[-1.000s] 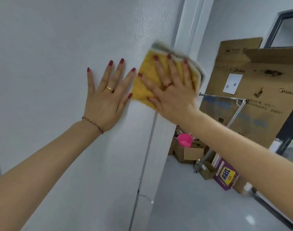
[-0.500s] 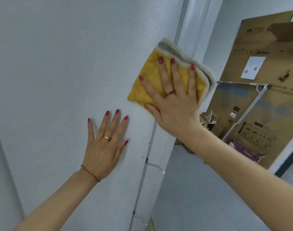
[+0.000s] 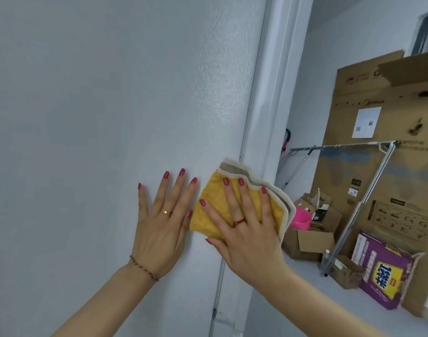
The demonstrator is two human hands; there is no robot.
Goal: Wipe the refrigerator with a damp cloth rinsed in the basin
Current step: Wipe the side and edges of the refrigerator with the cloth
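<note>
The white side panel of the refrigerator (image 3: 98, 117) fills the left half of the view, lightly textured and glossy near its right edge. The left hand (image 3: 163, 223) lies flat against that panel, fingers straight and slightly spread, holding nothing; a gold ring sits on one finger and a thin braided bracelet circles the wrist. Just to its right, almost touching its thumb, the folded yellow cloth (image 3: 209, 210) with a grey and cream border is pinned against the panel near the refrigerator's front corner. The right hand (image 3: 247, 224) presses on it with flat, splayed fingers and wears a red ring. Farther right, beyond the corner, a pink bowl (image 3: 301, 218) sits among small cardboard boxes, a metal rack (image 3: 368, 193) stands before a large cardboard carton (image 3: 378, 113), and a purple box (image 3: 384, 276) leans on the floor.
</note>
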